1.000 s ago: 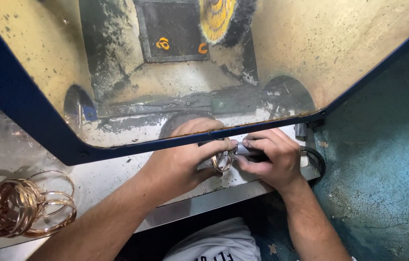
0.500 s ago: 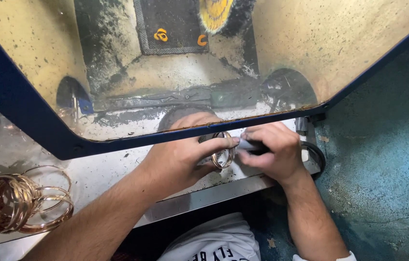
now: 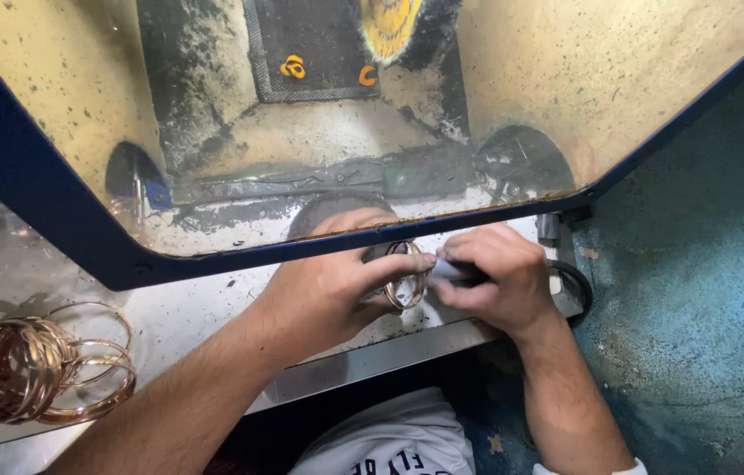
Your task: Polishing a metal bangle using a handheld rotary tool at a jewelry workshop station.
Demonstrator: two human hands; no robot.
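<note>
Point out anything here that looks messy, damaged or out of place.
The transparent guard is yellowed and spattered with dark specks, so the view through it is poor. The bangles lie in a loose, tangled heap at the bench's far left. The bangle between the left hand and right hand looks fine.

left hand [image 3: 328,290] shifted lower, bangle [image 3: 405,277] upright

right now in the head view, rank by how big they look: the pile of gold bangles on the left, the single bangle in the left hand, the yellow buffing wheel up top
1. Pile of thin gold metal bangles, clearly largest.
2. Round yellow buffing wheel, partly cut off by the frame edge and farther away, so unsure.
3. Single gold bangle pinched in the left hand, partly hidden by its fingers.
</note>
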